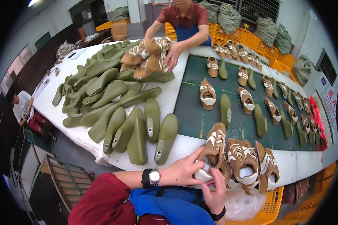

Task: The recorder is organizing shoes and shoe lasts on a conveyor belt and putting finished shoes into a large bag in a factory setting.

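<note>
Dressed in a dark red short-sleeved top, its sleeve bunched at 7 o'clock in the head view. Over it a bright blue apron bib with dark straps, low at 6 o'clock. Left hand bare, unjewelled on the fingers that show; above it a wristwatch with a round silver case, pale dial and broad black strap. Right hand also bare, with a narrow black band around its wrist toward 5 o'clock. Left forearm uncovered from sleeve hem down to watch strap. No gloves on either hand.
</note>
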Tool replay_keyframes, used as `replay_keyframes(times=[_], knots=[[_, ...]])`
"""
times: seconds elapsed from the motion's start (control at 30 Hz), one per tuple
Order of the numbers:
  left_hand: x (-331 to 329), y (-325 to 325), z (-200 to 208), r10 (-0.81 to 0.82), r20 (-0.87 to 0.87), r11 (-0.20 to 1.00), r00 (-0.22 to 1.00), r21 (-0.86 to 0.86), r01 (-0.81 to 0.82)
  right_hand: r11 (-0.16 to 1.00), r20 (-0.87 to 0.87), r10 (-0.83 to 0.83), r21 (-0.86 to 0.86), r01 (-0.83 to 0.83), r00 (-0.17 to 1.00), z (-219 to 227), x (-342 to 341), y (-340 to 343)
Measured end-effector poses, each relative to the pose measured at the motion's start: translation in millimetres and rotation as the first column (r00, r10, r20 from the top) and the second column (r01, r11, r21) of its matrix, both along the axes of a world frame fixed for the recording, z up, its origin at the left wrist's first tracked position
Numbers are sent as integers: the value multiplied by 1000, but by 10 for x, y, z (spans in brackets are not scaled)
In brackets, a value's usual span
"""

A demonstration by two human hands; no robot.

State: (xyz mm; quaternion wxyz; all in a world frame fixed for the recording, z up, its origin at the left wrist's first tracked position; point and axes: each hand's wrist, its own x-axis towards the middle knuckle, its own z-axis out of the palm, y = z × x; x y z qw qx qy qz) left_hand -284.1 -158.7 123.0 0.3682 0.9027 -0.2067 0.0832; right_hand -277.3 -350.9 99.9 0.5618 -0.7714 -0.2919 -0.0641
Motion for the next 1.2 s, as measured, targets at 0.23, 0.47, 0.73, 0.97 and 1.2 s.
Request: replay_keyframes(times=[0.23,0.47,0.73,0.97,1.2], knots=[[-369,364,-83,121,-63,993,991,21,-119,969,-116,168,-160,-186,979,47,100,395],[-152,1655,311,320,190,935,928,96,-342,894,-107,228,-370,-252,968,-49,112,601],[598,3802,477,802,-240,500,547,-231,-835,691,40,447,-649,-317,894,10,229,705],[1530,3971,409,847,67,527,527,11,-850,706,-263,210,-626,-332,942,876,522,853],[1756,3410,249,668,-230,660,708,622,-421,791,-241,70,-578,-201,968,1040,1030,977]])
